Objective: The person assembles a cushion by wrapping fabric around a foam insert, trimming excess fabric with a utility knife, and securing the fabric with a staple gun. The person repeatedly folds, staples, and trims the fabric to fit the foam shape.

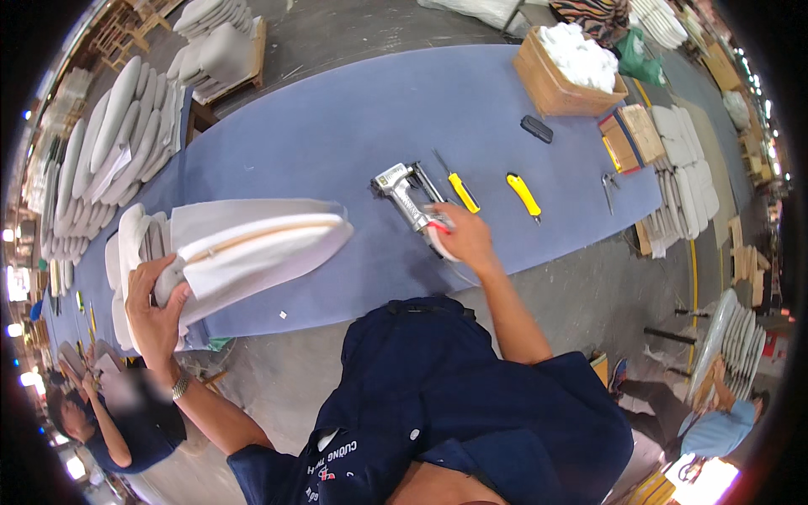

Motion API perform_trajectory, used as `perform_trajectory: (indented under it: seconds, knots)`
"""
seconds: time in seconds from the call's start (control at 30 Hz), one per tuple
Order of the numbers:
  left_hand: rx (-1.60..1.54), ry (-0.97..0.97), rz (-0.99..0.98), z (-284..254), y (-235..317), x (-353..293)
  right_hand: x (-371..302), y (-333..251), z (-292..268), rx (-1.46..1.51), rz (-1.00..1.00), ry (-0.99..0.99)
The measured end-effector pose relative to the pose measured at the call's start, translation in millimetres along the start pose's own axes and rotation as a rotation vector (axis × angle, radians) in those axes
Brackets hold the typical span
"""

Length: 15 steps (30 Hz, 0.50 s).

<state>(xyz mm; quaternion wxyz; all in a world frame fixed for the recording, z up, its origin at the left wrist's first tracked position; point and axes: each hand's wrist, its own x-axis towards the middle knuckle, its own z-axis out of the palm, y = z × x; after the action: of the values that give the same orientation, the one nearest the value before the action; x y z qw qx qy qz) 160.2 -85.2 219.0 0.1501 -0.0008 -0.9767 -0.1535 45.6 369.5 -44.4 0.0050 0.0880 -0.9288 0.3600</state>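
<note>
My left hand (156, 305) is closed round the near left end of an upholstered seat cushion (278, 252). The pad is tilted on edge, with pale cloth flaps and a wooden strip showing along its side. Across the table my right hand (465, 239) closes on the handle end of a silver staple gun (406, 195), by its red fitting; the fingertips are partly hidden. A pale hose runs below that hand. Right of the gun lie a yellow-handled screwdriver (464, 192) and a yellow utility knife (523, 196).
The blue-covered table (337, 109) carries a cardboard box (555, 84) of white stuffing, a black case (536, 129) and a smaller box (631, 135). Stacked cushions (118, 126) stand at left, more (686, 177) at right. Other people work at lower left and lower right.
</note>
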Motion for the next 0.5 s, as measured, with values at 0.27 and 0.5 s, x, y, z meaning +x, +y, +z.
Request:
perform_trajectory:
  seconds: [0.27, 0.5]
  knots:
    - [0.02, 0.113, -0.331, 25, 65, -27, 30, 173, -69, -0.414, 0.317, -0.224]
    - [0.087, 0.267, -0.555, 42, 114, -60, 94, 133, 12, -0.112, -0.184, -0.171]
